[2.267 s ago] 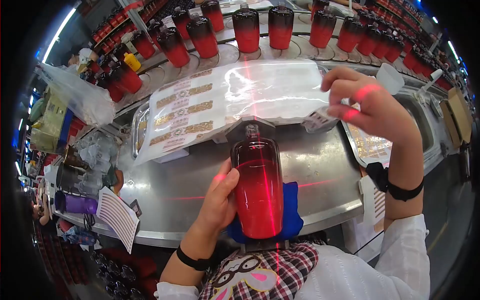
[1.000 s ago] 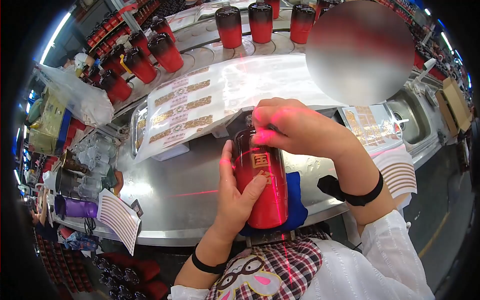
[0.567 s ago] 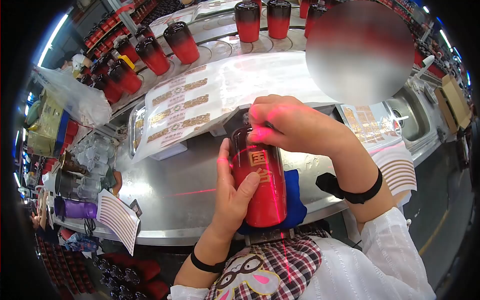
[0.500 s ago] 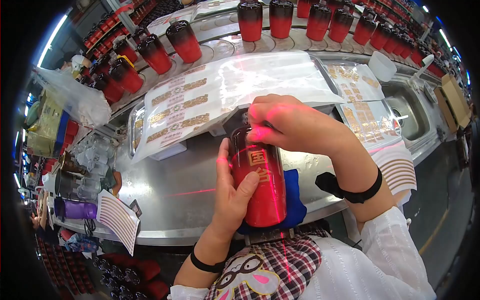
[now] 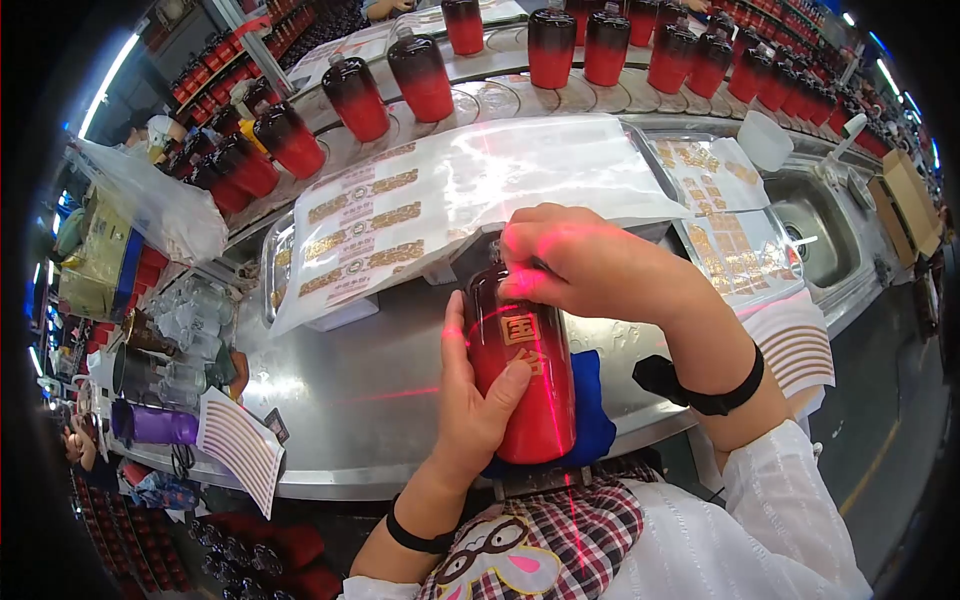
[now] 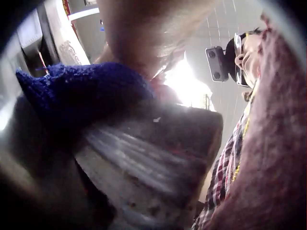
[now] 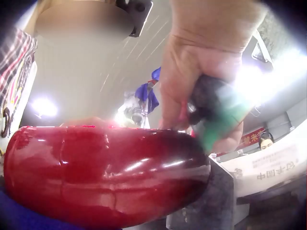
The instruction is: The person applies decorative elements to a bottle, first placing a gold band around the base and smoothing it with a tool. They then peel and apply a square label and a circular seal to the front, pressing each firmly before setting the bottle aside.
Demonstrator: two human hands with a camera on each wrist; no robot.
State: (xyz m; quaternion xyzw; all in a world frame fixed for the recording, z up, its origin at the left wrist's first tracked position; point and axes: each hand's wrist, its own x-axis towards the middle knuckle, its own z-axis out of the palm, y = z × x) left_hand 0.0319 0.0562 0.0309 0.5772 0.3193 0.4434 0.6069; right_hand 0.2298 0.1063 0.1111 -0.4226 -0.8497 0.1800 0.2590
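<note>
A red bottle with a dark top and gold characters on its front leans on a blue cloth at the table's near edge. My left hand grips its left side, thumb across the front just below the characters. Over the bottle's neck and shoulder, my right hand has its fingers curled, covering part of the dark top. The right wrist view shows a small dark and green piece, blurred, pinched in that hand right at the bottle's shoulder. In the left wrist view the blue cloth rests against a grey block.
A large printed decal sheet lies behind the bottle. Similar bottles line a curved conveyor at the back. To the right are trays with gold decals and a sink; a striped sheet hangs over the left edge.
My right hand has come from above the decal sheet, where it held small clear pieces, to the bottle's neck. Gold characters now show on the bottle's front. Bottles on the conveyor have shifted.
</note>
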